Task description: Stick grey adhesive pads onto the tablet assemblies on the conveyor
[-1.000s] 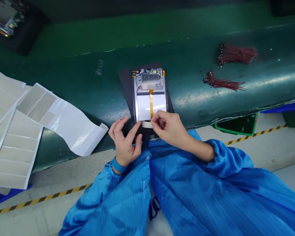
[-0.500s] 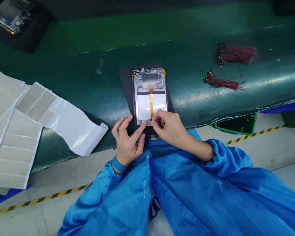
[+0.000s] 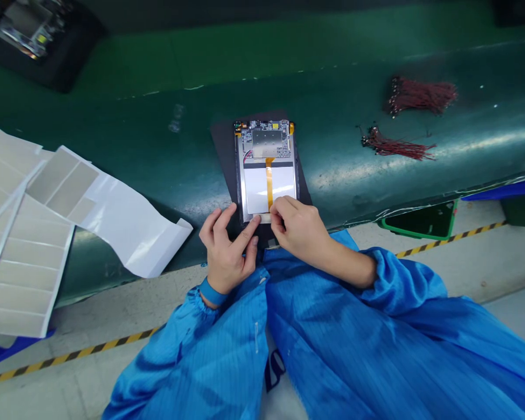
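Observation:
An opened tablet (image 3: pixel 257 186) lies on a dark sheet (image 3: pixel 223 140), showing a circuit board (image 3: pixel 266 142), a silvery-white battery and an orange ribbon strip (image 3: pixel 269 181) down its middle. Along its near edge runs a light strip of tape (image 3: pixel 265 218). My left hand (image 3: pixel 227 251) has its fingers spread, the index fingertip pressing the strip's left end. My right hand (image 3: pixel 298 226) is closed in a pinch at the strip's right end, over the tablet's lower right corner. The strip's end is hidden behind those fingers.
Sheets of grey adhesive pieces (image 3: pixel 30 251) and a curled white backing (image 3: pixel 135 233) lie at left. Two bundles of dark red wires (image 3: pixel 424 96) rest at right. Another opened device (image 3: pixel 30 29) sits far left. A green bin (image 3: pixel 420 224) stands below the table edge.
My right hand has shifted very slightly to the left along the strip. My left hand and the tablet are almost unmoved.

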Demonstrator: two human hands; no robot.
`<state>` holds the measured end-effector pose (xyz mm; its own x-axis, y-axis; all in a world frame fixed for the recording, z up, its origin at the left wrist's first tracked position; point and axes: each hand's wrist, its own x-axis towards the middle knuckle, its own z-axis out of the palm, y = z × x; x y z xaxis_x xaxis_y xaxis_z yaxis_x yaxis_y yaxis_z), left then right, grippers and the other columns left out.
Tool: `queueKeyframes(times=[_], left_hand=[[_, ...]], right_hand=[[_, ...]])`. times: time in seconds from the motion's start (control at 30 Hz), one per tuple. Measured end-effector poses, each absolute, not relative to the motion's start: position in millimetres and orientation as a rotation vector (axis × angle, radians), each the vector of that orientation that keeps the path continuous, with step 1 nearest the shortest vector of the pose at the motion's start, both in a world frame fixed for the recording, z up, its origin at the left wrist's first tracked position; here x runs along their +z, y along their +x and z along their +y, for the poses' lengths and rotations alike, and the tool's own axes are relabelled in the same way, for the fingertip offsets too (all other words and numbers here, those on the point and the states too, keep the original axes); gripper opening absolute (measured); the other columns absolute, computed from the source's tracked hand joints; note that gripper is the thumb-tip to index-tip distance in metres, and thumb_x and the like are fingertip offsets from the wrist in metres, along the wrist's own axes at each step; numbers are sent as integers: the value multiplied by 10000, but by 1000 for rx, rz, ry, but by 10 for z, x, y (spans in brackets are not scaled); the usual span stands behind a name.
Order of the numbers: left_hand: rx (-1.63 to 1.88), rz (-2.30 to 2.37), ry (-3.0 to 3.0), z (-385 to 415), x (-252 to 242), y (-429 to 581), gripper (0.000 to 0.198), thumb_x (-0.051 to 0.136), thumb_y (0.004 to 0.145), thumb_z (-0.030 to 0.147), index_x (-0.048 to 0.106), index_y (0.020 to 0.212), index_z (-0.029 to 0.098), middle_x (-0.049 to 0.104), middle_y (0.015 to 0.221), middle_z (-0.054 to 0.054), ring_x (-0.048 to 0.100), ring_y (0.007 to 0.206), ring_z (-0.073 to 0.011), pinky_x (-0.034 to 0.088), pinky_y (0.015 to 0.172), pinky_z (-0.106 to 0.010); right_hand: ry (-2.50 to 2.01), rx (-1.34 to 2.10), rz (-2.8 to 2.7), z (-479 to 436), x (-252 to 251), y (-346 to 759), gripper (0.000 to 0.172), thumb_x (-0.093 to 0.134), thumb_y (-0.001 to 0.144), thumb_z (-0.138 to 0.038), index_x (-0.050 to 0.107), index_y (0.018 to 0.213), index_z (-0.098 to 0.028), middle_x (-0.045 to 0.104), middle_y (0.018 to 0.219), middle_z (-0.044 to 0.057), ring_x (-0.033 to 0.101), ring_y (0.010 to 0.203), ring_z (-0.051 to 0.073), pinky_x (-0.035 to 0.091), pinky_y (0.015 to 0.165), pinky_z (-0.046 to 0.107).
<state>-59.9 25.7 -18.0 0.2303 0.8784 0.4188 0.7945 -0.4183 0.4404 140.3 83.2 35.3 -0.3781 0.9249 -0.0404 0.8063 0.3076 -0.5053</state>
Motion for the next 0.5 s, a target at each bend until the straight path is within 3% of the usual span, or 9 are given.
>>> queueKeyframes(times=[0.5], left_hand=[[914,1638,2389,244,-166,-600,514,698,912,219,692,1424,268,403,1642,-153,361,1489,-410,367,1225,-612]], right_hand=[[-1672,604,-2555,878,441,1317,246,406,1000,-153,634,1093,-149,682,981,101,592,763,210,271,628,339]])
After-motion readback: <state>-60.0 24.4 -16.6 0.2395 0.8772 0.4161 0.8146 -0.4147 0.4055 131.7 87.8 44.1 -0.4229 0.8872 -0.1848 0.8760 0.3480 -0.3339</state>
